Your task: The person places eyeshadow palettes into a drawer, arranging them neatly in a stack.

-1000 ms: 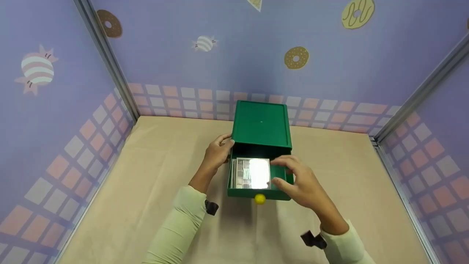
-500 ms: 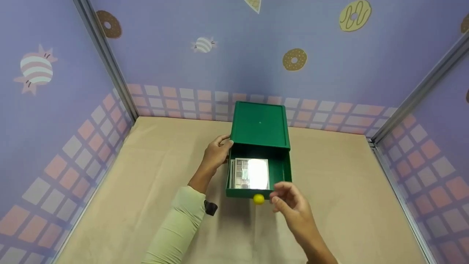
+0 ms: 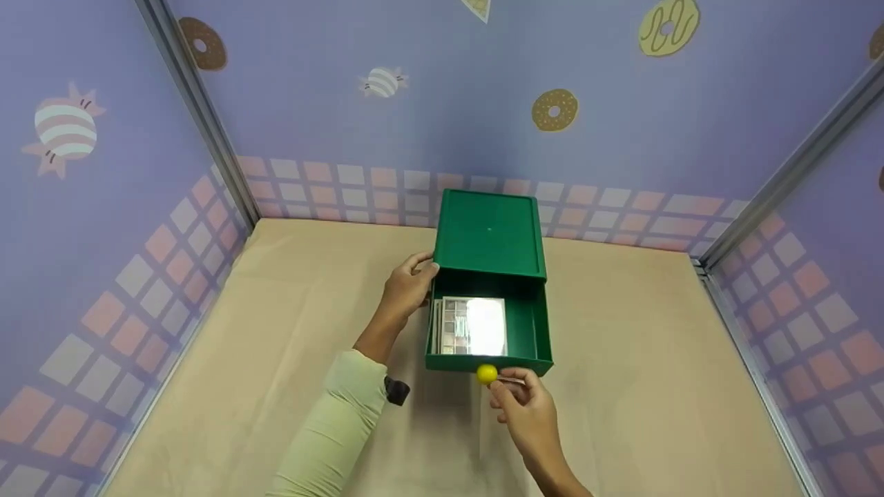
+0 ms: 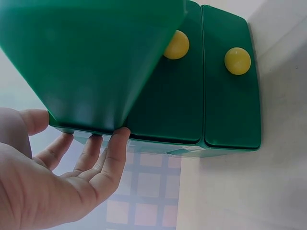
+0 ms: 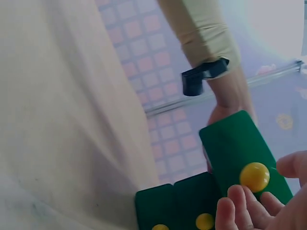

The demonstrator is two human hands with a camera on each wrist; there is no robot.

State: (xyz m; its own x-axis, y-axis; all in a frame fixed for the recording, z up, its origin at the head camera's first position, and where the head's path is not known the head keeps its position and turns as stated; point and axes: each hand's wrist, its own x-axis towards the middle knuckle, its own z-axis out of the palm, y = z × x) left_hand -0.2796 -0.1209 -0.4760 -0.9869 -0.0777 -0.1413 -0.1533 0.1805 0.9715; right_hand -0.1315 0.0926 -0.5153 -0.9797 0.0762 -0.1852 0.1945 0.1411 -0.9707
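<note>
A green drawer cabinet (image 3: 490,231) stands by the back wall, its top drawer (image 3: 530,324) pulled out. Inside lies a flat case (image 3: 456,324) with a grid of brownish squares, half washed out by glare. My left hand (image 3: 407,286) touches the cabinet's left side near the drawer opening; the left wrist view has its fingertips (image 4: 117,136) against that side and the thumb at the edge. My right hand (image 3: 528,411) is at the yellow knob (image 3: 487,374) of the top drawer. In the right wrist view the knob sits between thumb and fingertips, the thumb a little apart.
Two lower drawers, each with a yellow knob (image 4: 237,61), are closed under the pulled-out one. The cabinet stands on a beige cloth (image 3: 324,297). Purple printed walls (image 3: 442,103) with metal corner posts (image 3: 200,103) enclose the back and sides.
My right hand has come out from the drawer, moved down and toward me, then left to the knob. The left hand keeps its place on the cabinet's side.
</note>
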